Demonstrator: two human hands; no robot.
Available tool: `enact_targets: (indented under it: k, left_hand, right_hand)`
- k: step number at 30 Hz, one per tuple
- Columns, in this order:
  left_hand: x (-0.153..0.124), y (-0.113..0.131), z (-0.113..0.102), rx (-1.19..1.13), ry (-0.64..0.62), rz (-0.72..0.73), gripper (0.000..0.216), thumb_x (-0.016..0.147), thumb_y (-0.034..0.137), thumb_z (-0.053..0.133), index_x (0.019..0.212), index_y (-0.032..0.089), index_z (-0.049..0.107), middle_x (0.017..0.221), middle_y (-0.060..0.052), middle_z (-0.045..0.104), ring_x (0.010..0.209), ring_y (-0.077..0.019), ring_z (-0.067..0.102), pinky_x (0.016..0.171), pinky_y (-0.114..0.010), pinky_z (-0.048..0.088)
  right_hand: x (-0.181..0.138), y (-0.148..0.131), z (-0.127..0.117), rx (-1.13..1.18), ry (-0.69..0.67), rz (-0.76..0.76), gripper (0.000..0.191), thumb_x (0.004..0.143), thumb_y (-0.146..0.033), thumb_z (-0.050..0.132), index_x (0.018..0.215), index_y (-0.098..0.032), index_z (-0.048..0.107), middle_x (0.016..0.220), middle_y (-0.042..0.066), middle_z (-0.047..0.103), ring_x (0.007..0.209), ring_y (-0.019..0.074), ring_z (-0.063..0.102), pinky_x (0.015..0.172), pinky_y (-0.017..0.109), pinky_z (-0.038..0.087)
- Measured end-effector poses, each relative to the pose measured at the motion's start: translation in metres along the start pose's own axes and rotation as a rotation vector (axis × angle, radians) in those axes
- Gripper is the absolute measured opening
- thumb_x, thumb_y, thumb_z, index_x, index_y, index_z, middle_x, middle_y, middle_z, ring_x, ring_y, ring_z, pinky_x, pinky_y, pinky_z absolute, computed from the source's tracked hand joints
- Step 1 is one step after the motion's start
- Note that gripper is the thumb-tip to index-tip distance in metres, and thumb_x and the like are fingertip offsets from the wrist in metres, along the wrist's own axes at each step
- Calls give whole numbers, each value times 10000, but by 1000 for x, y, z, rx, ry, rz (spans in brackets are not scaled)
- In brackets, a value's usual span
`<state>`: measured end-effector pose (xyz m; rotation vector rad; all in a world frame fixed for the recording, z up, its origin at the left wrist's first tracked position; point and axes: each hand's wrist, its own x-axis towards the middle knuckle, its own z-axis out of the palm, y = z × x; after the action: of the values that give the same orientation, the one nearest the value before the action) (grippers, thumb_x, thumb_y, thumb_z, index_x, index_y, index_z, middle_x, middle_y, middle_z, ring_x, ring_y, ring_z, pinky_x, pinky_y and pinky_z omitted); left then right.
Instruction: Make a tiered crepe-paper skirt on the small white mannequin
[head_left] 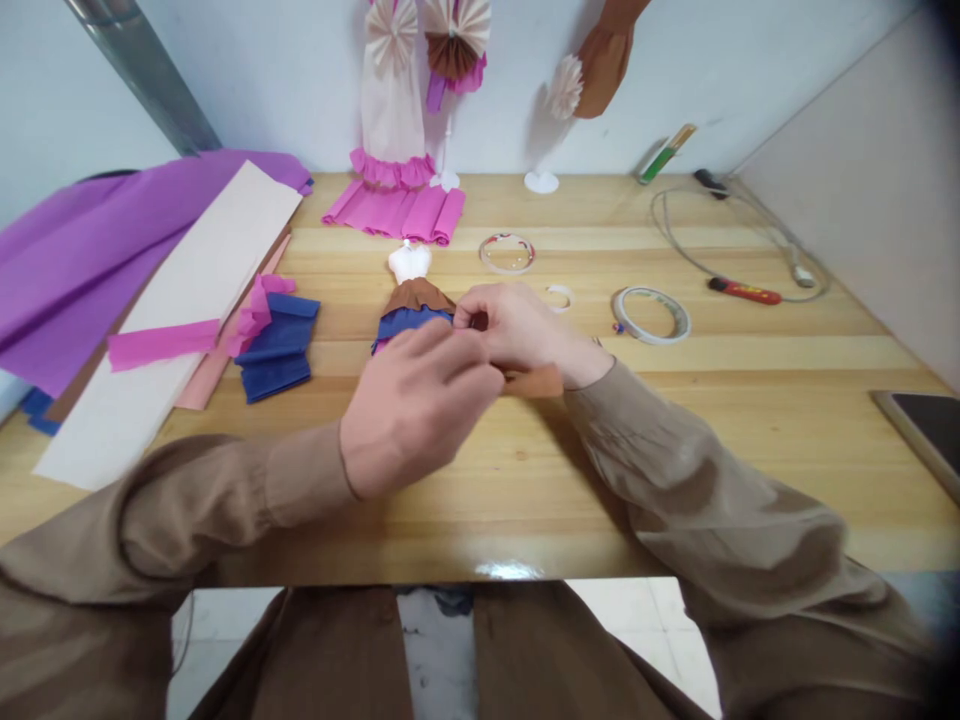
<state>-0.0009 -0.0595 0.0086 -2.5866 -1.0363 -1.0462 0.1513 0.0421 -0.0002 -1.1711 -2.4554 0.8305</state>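
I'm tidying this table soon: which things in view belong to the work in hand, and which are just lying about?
Likely part of the work:
ruffled dress, by the left hand and right hand
orange-brown strip, showing between them
folded blue paper, matching the dress's blue tier

Seemingly just lying about:
red object
dark-screened device, right edge
green object, back right

Hands close together — brown strip.

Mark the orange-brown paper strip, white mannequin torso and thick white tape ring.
Orange-brown paper strip (536, 382): head view, right end.
White mannequin torso (410, 263): head view, chest.
Thick white tape ring (682, 322): head view, right rim.
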Motion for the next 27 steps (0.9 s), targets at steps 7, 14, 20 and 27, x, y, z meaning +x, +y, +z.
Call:
enact_targets:
  k: [7, 14, 20, 27]
  left_hand:
    - [-25, -37, -24, -314, -32, 46, 95, 954, 116, 554, 941, 180, 623, 939, -72, 749, 860, -148, 684, 810, -290, 575]
    - [-71, -50, -27, -230, -63, 107, 38, 935, 164, 608, 968, 165, 588, 963, -118, 770, 933, -204, 701, 834, -326, 596]
    - [-78, -43, -34, -428, -238, -141, 239, 827, 24, 458, 925, 172, 619, 1091, -141, 759, 977, -178, 739, 839, -271, 603]
    - [-77, -41, -40, -636, -215, -444, 310, 787, -9, 452, 862, 159, 702, 1011, -93, 799, 996, -196, 763, 904, -284, 604]
  right_hand:
    - [1, 4, 5, -24, 42, -13, 108, 732, -139, 604, 628, -169, 596, 628, -15, 600, 577, 98, 477, 599, 253, 333]
    - [-2, 2, 6, 15, 60, 23, 103, 721, -140, 594, 628, -183, 604, 611, -13, 616, 547, 110, 489, 573, 266, 342]
    - [-2, 2, 7, 29, 64, 37, 103, 724, -151, 581, 633, -186, 614, 621, -1, 626, 558, 119, 501, 566, 271, 344]
    - [-3, 1, 7, 35, 72, 28, 92, 698, -163, 565, 621, -189, 606, 614, 0, 611, 550, 118, 493, 545, 270, 348]
